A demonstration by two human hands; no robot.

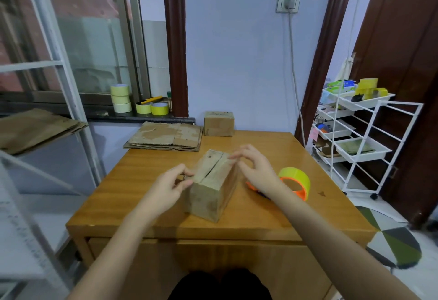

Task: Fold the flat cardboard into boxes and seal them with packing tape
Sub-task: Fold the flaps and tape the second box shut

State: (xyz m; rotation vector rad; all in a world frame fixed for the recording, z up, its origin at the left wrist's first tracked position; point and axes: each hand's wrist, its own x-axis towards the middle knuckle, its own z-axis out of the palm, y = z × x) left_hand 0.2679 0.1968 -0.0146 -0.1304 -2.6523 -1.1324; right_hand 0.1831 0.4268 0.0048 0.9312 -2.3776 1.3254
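A small brown cardboard box (pixel 211 188) stands in the middle of the wooden table (pixel 147 195), its two top flaps folded down with an open seam between them. My left hand (pixel 168 187) holds the box's left side near the top edge, fingers curled against the flap. My right hand (pixel 253 169) rests on the right flap at its far end, fingers bent over the edge. A yellow tape roll in an orange dispenser (pixel 295 181) lies on the table just right of my right wrist. A stack of flat cardboard (pixel 166 136) lies at the table's far left.
A finished taped box (pixel 219 123) stands at the table's far edge by the wall. Several yellow tape rolls (pixel 142 103) sit on the windowsill. A white wire cart (pixel 355 138) stands to the right, a metal shelf with cardboard (pixel 35 129) to the left.
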